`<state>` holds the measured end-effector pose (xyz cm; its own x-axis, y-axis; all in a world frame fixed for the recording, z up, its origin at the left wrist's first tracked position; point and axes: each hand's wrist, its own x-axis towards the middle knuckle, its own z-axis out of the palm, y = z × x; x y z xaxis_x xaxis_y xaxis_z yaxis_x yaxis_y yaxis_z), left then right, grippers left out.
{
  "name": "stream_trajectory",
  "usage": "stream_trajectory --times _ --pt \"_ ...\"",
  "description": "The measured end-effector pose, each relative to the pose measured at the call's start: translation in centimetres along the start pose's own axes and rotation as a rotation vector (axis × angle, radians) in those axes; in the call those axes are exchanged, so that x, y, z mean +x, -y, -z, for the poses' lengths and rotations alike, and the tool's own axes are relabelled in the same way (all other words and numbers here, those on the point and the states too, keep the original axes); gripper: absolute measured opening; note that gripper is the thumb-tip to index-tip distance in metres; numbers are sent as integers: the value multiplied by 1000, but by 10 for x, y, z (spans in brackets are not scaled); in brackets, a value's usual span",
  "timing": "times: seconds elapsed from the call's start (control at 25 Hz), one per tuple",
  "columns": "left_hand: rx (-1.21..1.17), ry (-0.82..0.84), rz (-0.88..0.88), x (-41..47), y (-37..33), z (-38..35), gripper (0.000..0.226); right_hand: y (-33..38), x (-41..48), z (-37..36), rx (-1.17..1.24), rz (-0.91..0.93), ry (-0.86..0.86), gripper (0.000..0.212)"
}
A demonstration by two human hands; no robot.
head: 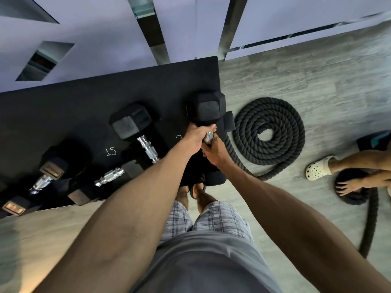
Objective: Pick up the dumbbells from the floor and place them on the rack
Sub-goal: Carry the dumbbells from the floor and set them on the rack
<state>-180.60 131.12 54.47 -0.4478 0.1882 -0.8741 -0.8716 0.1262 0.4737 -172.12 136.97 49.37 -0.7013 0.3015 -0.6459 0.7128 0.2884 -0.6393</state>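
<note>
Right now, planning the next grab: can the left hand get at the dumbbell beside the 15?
Probably not yet: left hand and right hand both grip the held dumbbell. Nothing covers the dumbbell beside the 15, so once freed the way looks open.

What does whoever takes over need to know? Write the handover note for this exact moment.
Left hand: grips the handle of the black hex dumbbell.
Right hand: grips the same handle, just behind the left.
Dumbbell: over the right end of the rack; I cannot tell whether its weight is on the rack yet.
Done: several other dumbbells lie on the rack to its left.
Left: settle this one and let go. No dumbbell shows on the visible floor, only a coiled rope; check beyond the view.
</note>
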Motion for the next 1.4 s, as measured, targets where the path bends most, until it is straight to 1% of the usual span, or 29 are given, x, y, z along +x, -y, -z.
stream_trajectory --times 0.12,0.16,0.2,0.24,0.28,0.32,0.4,0.44,0.52,0.6,0.64,0.72,0.76,0.84,0.88,1.0,1.2,1.28,1.36,1.4 --pt "52 -8 -11 -5 4 3 34 2 -4 4 89 -47 54 35" --pt "82 -11 -17 -6 4 5 35 4 -6 7 116 -55 85 39" --pt "123 -14 -29 -10 3 10 37 7 -9 11 84 -40 79 45" --pt "182 -32 -45 -14 3 17 40 8 -14 14 -11 2 28 50" --pt "261 -59 -60 -21 4 27 41 8 -20 18 -96 61 -61 52" --pt "338 -81 -72 -26 6 40 39 9 -29 21 -136 114 -165 50" --pt "403 -100 -60 -37 7 66 26 15 -49 24 -130 226 -326 34" --pt "408 -113 -47 -40 7 78 22 20 -56 23 -121 264 -336 25" --pt "349 -165 -14 -48 4 104 18 35 -66 11 -133 330 -250 14" --pt "253 -267 2 -49 5 126 13 50 -68 -11 -150 373 -111 12" --pt "207 -354 -5 -47 7 137 14 56 -67 -25 -157 375 -36 15" --pt "99 -571 -73 -43 9 151 24 68 -62 -53 -178 342 100 26" --pt "87 -675 -107 -44 9 153 30 72 -60 -65 -194 319 155 33" --pt "158 -826 -168 -48 6 149 40 83 -55 -84 -229 284 215 42" --pt "176 -853 -199 -52 4 143 42 86 -52 -93 -240 261 239 41" --pt "178 -847 -231 -61 5 136 50 93 -48 -111 -232 167 283 38" --pt "171 -732 -293 -58 -3 163 65 87 -52 -125 -143 110 203 27" --pt "289 -685 -324 -65 2 177 67 89 -56 -130 -88 101 157 28" --pt "547 -666 -386 -70 20 204 61 98 -59 -133 -34 99 124 30" --pt "706 -625 -414 -73 28 218 51 104 -59 -133 -14 98 112 31"
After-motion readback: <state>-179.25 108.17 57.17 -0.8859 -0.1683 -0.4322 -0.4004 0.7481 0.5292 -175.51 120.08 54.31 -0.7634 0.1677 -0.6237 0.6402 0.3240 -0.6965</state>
